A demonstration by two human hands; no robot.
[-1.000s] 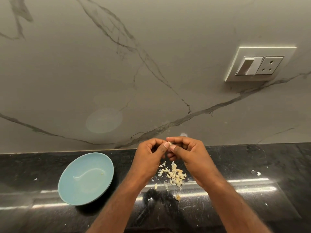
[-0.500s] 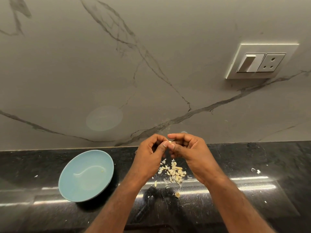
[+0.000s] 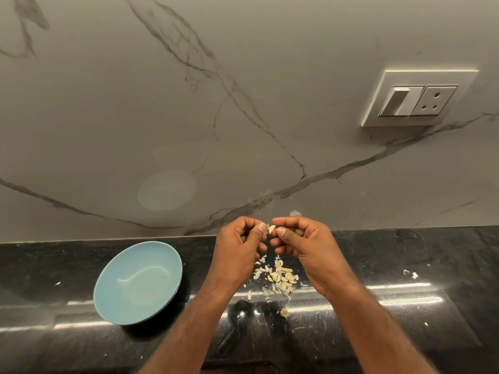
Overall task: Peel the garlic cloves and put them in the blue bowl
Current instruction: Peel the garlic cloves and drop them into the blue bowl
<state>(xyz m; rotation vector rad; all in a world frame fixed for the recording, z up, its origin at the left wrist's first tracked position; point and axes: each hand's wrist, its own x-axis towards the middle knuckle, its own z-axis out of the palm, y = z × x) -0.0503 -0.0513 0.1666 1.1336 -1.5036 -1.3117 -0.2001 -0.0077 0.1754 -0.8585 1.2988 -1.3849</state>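
Head | garlic clove (image 3: 272, 228) pinched between left hand (image 3: 237, 252) and right hand (image 3: 310, 247) fingers (image 3: 280, 231)

A small pale garlic clove (image 3: 272, 228) being pinched between left hand (image 3: 237, 249) and right hand (image 3: 310, 247)
Below, pale curved cloves and papery skins (image 3: 280, 279) are lying heaped, near the round, shallow light-blue bowl (image 3: 121, 300) sitting upright to their left.

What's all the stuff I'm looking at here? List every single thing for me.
blue bowl: one, light blue, on the counter left of the hands
garlic clove: one, pale, pinched between both hands
garlic pile: many pieces, cream, on the counter under the hands
counter: one, black, glossy
wall: one, grey veined marble, behind the counter
switch plate: one, white, on the wall, upper right
left hand: one, pinches the clove
right hand: one, pinches the clove
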